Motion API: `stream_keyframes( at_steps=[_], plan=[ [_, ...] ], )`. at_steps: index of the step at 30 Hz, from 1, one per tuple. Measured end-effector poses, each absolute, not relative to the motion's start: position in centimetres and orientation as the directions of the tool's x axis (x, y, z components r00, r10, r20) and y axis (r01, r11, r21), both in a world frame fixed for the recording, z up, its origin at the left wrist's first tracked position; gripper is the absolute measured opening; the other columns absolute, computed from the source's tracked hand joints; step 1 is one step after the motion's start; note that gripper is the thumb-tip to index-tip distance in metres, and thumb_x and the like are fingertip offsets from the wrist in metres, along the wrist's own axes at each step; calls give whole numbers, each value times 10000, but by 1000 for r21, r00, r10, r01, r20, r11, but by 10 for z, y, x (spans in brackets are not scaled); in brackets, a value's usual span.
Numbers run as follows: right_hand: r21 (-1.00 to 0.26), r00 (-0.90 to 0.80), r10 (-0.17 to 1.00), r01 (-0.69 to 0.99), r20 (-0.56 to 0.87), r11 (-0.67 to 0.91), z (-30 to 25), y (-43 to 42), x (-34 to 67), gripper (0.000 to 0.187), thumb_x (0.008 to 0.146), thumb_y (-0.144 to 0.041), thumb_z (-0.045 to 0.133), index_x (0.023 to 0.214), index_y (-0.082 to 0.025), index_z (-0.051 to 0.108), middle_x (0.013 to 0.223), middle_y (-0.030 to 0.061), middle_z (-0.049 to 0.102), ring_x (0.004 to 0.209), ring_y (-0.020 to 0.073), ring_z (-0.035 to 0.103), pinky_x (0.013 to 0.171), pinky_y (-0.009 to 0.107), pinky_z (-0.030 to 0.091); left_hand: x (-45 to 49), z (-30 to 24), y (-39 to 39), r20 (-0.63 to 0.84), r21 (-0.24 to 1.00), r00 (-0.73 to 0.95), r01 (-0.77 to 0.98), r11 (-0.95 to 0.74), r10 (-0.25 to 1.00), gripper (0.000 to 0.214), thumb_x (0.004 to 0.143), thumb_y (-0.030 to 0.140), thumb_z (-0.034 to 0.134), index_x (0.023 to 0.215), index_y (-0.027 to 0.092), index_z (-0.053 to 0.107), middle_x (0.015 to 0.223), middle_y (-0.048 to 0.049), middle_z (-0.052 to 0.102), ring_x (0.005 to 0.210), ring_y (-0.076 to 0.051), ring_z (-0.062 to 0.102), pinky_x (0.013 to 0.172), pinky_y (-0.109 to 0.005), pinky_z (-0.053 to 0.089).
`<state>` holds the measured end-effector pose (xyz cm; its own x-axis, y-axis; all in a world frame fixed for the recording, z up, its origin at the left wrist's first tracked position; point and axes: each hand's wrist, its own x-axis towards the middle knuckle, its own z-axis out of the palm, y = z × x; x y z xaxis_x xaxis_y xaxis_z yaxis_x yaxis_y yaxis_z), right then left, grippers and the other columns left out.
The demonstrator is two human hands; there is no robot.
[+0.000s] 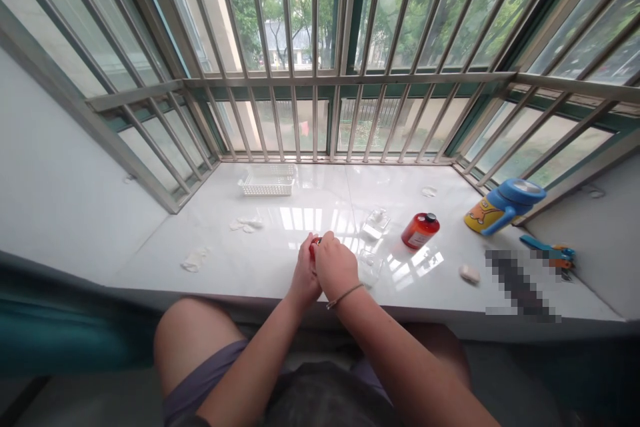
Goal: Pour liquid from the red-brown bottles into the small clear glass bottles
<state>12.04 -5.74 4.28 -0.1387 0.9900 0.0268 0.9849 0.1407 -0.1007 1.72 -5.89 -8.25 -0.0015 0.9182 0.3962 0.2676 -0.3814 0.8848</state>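
Both hands met above the near edge of the white marble sill [165, 240], the left hand [304, 273] and the right hand [336, 265] closed together around a small red object [315, 247]. It sat between them, nearer the left hand, whose fingers curled about it while the right hand pressed in from the other side. So little of it showed that its long axis could not be told. Just right of the grip lay a clear plastic piece [370, 267], with another [375, 223] farther off. A red bottle [421, 230] with a black cap stood to the right, and beyond it lay a blue-lidded cup [505, 203]. A white plastic basket [267, 180] sat far left of the hands, near the barred window [315, 13].
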Motion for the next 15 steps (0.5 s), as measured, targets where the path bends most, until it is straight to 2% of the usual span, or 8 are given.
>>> stream_keyframes(
  at_steps=[2,4,7,11,13,15],
  plan=[
    [-117,-125,992,985,29,127,41,-57,120,291,1151,-295,433,1217,-136,667,1056,120,687,932,207,756,754,272,580,9,-76,-62,367,904,76,207,-375,927,890,982,400,740,1701,232,244,1663,-207,473,1531,-349,512,1252,-537,459],
    [-130,-110,993,985,29,113,40,-56,118,267,1144,-261,439,1212,-138,666,1049,121,688,933,204,757,752,268,578,4,-73,-61,358,900,95,230,-371,929,971,933,381,800,1707,231,233,1654,-213,478,1520,-357,519,1228,-537,482],
    [-143,-94,995,985,30,98,38,-55,117,268,1139,-225,424,1189,-135,671,1049,128,687,929,206,758,743,270,577,7,-76,-57,441,830,35,364,-422,897,848,965,342,754,1678,244,305,1582,-205,533,1466,-346,559,1194,-564,507],
    [-159,-97,995,982,40,102,38,-54,116,294,1153,-283,410,1159,-141,667,1088,138,688,956,212,757,748,276,570,23,-84,-55,583,708,-79,537,-458,809,603,1043,292,637,1601,238,413,1462,-197,599,1372,-332,605,1173,-601,509],
    [-165,-89,995,982,42,95,39,-55,119,297,1157,-317,415,1162,-139,653,1079,135,698,949,215,762,734,280,562,23,-85,-55,595,694,-61,543,-473,802,601,1056,329,622,1604,228,396,1488,-214,580,1399,-343,589,1180,-608,500],
    [-187,-60,997,980,40,66,41,-59,126,301,1146,-386,469,1177,-137,634,1040,121,715,906,224,767,701,292,551,11,-85,-56,560,716,22,489,-498,828,726,1026,441,674,1636,222,345,1566,-235,521,1435,-360,571,1167,-586,519]
  ],
)
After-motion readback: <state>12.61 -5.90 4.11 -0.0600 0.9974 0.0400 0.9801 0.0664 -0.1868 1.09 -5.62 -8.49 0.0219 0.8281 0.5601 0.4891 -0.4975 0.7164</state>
